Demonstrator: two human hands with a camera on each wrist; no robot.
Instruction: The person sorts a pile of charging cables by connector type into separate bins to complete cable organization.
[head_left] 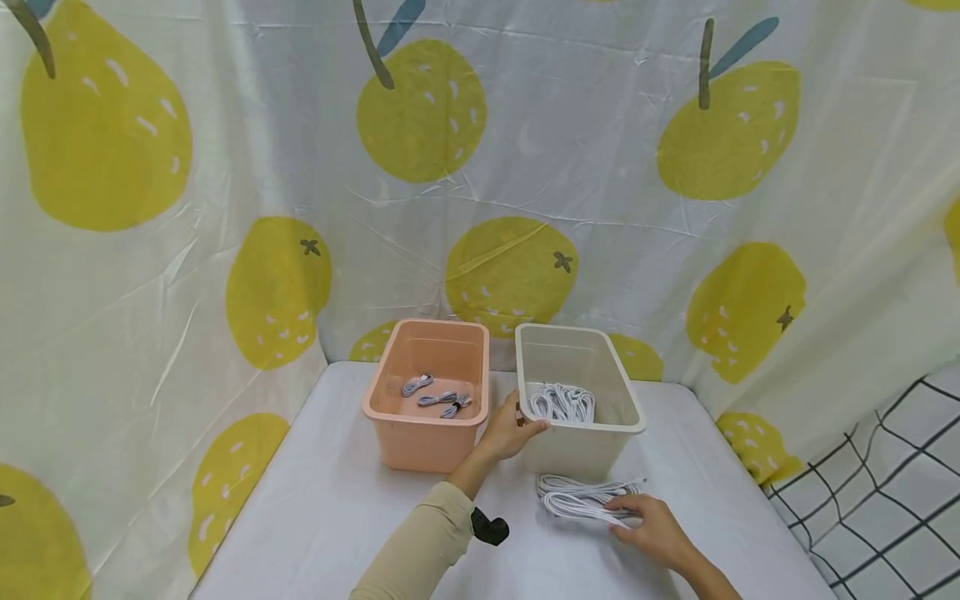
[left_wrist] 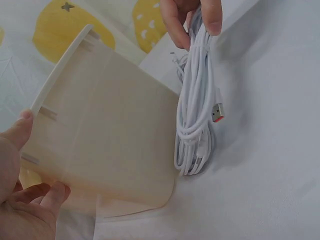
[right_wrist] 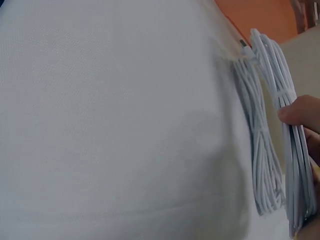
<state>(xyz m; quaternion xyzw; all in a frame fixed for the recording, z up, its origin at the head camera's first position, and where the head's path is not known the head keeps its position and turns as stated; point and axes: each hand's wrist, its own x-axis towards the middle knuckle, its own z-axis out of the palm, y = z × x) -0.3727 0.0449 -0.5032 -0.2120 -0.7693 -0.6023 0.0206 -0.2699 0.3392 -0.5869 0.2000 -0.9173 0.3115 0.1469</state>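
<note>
My left hand grips the near left corner of a cream plastic bin, thumb at the rim and fingers against its side. In front of that bin, my right hand pinches a coiled white USB cable between thumb and fingers. The coil's metal plug sticks out at one side in the left wrist view. Beneath the held coil, a second coiled white cable lies on the white table at the foot of the bin. More white cables are bundled inside the cream bin.
To the left stands a peach bin with several small grey tied cables inside. A fruit-print curtain hangs behind the white table. At the right is a black wire grid.
</note>
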